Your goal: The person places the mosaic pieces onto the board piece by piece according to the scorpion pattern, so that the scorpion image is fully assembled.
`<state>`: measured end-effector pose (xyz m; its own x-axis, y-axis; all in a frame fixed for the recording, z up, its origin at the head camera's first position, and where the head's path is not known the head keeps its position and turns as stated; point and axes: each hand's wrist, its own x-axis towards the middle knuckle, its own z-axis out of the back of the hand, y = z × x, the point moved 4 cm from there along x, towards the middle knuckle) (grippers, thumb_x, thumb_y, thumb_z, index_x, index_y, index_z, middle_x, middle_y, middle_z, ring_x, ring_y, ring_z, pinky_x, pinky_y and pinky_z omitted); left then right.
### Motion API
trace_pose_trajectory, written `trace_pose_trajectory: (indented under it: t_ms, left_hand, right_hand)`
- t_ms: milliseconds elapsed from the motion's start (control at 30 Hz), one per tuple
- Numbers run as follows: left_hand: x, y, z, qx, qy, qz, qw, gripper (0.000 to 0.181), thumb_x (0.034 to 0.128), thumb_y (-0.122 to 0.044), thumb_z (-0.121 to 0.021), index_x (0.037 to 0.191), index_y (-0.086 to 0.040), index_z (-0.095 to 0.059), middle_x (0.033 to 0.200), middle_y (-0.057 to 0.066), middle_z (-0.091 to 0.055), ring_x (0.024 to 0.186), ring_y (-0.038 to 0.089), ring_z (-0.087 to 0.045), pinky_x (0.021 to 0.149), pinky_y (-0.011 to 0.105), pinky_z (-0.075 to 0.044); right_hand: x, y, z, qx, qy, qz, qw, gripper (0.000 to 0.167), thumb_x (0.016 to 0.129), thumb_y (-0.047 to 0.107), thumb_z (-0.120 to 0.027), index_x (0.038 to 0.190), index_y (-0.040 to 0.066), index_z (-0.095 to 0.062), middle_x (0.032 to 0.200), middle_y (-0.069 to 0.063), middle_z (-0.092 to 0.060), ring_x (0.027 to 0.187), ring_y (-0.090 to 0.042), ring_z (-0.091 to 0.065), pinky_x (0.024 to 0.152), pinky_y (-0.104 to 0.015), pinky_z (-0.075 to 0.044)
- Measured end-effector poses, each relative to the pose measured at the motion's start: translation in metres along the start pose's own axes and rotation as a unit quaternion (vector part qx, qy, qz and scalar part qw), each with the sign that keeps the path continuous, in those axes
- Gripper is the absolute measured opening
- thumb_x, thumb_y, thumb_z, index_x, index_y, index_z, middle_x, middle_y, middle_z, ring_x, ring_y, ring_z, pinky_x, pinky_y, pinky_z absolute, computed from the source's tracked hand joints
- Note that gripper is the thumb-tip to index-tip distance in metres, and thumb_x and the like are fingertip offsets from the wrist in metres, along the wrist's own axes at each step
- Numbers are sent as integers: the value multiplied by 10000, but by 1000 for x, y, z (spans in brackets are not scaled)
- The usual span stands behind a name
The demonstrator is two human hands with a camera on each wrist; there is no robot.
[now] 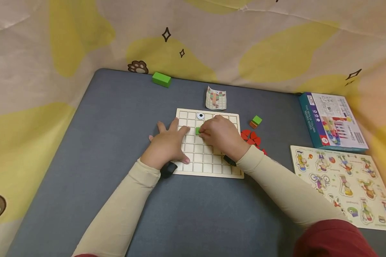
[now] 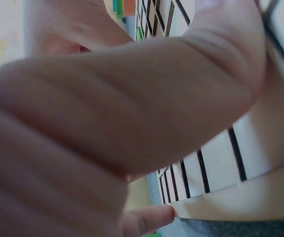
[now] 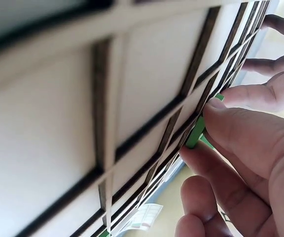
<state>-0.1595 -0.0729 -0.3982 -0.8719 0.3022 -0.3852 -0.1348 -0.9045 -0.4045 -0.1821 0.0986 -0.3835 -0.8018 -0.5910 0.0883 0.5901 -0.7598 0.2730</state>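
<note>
A square wooden grid board (image 1: pixel 193 175) lies on the table, and a round eye tile (image 1: pixel 200 116) sits in one of its top cells. My right hand (image 1: pixel 220 135) is over the middle of the board. Its thumb and finger pinch a green tile (image 3: pixel 196 132), which is at the grid in the right wrist view. More green shows beyond the thumb; whether it is a separate piece I cannot tell. With fingers spread, my left hand (image 1: pixel 167 144) rests at the board's left edge, the thumb lying on the grid. The left wrist view is mostly filled by that hand.
Behind the board stands a small pattern card (image 1: pixel 216 99). Red pieces (image 1: pixel 251 137) lie right of the board, near a small green and orange stack (image 1: pixel 256 121). A green block (image 1: pixel 161 79) stands at the back. A box (image 1: pixel 334 121) and a picture puzzle board (image 1: pixel 344 185) are at right.
</note>
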Motion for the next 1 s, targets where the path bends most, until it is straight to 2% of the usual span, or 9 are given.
trace_pose_trajectory:
  t_ms: [333,567,700,1000]
  left_hand:
    - [-1,0,0,62,-23,-46,10000,1141,664,-390,-1032,1624,-212,-441,1737,176,-146,1500,667,-16,977,903,-272]
    - [-1,0,0,21,-37,-63,10000,1141,661,-380,-1035,1623,-211,-445,1734,178,-149,1499,666,-16,972,909,-265]
    - [-1,-1,0,28,-10,-42,10000,1138,666,-382,-1032,1624,-211,-442,1737,177,-143,1500,667,-11,973,909,-264]
    - [-1,-2,1,75,12,-36,10000,1138,674,-396,-1026,1628,-211,-435,1736,185,-140,1498,671,-15,965,908,-274]
  right_hand:
    - [1,-2,-2,35,161,-169,9997,101,942,159,-820,1032,131,-857,1018,32,-804,936,-266,-656,868,-397,-530]
    - [0,0,0,-22,17,-72,10000,88,930,157,-835,1010,129,-857,1013,26,-802,902,-264,-634,817,-383,-529]
    - [0,2,0,-142,-30,1,9999,55,934,152,-832,982,135,-854,1035,-2,-793,940,-272,-621,850,-378,-520]
    - [-1,0,-1,-212,271,-339,9988,84,973,186,-781,1009,146,-847,1162,-77,-677,1065,-310,-594,908,-447,-539]
